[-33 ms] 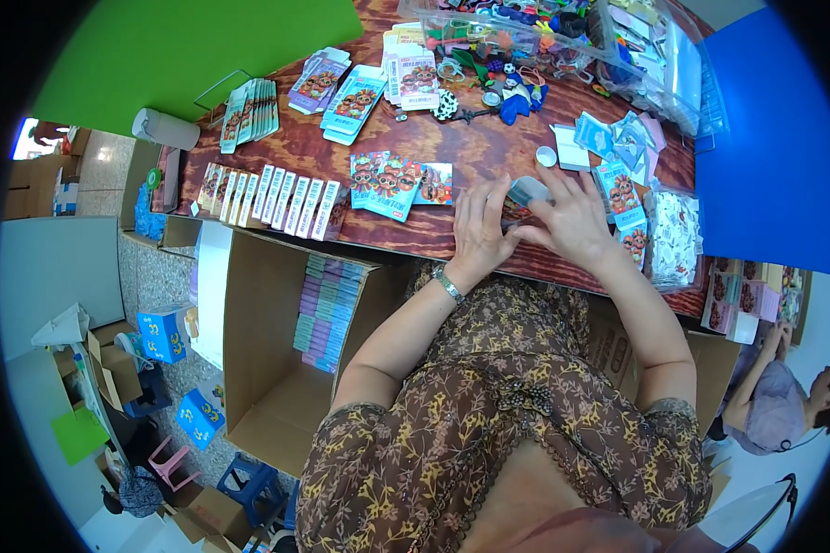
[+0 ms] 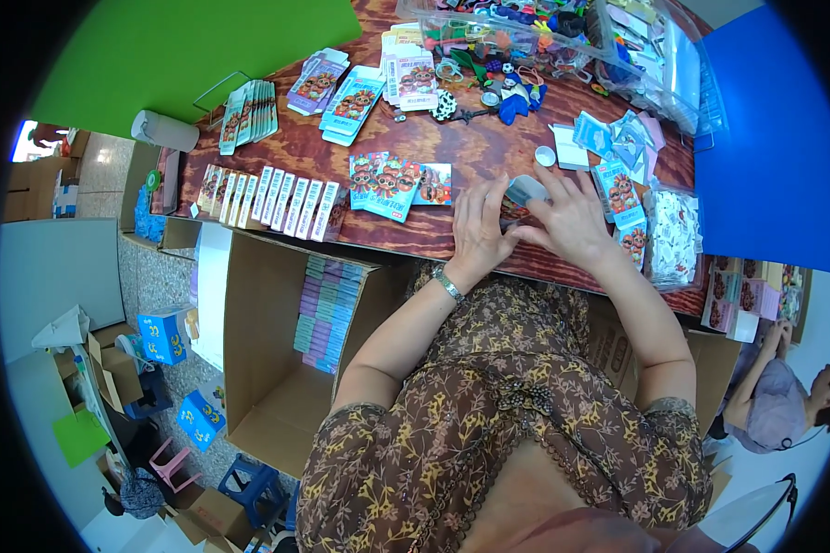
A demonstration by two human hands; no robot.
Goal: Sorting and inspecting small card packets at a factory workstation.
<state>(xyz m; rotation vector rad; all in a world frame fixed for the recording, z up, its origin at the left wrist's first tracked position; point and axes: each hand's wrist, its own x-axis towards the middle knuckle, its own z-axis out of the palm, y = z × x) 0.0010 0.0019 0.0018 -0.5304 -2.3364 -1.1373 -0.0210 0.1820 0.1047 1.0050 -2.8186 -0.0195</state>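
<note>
One left hand (image 2: 480,226), one right hand (image 2: 574,217), one carton (image 2: 527,191) between.

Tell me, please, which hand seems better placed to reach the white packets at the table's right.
Probably the right hand: it lies nearer the white packets, while the left hand is farther leftward.

head fisheye | from above | facing down | near hands (image 2: 481,224), table (image 2: 484,149)
</note>
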